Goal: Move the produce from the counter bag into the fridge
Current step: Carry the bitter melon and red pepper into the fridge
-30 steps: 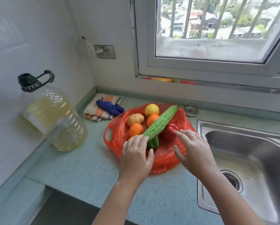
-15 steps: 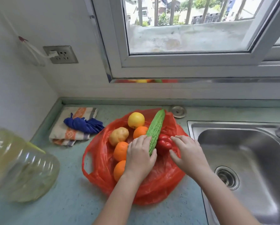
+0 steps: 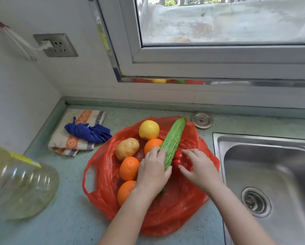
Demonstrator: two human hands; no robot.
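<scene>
Reaching into the red plastic bag [image 3: 165, 214], spread open on the counter [image 3: 59, 227] just left of the sink [image 3: 271, 174], so the produce lies exposed in a loose heap. Left hand [image 3: 152, 171] laid over the near end of the bitter gourd [image 3: 172, 144], fingers curled round its left side and thumb hooked on the right: closing on it, though whether it bears weight yet, cannot tell. Right hand [image 3: 199, 167] half open, fingers spread and touching the red pepper [image 3: 180, 159] just beside the gourd, thumb tucked toward its near side; not clearly a full grasp yet. Gourd propped diagonally over the pile, far tip at the bag's back rim, likely why it goes first: on top, long, easy to lift clear. Still in the bag: yellow fruit [image 3: 149, 129], potato [image 3: 127, 148] and three oranges [image 3: 128, 168], touching one another to the left of the gourd. A little green shows under the left wrist, too hidden to name. Fridge out of sight. Oil jug [image 3: 19, 188] and folded cloth [image 3: 72, 137] well clear on the left.
</scene>
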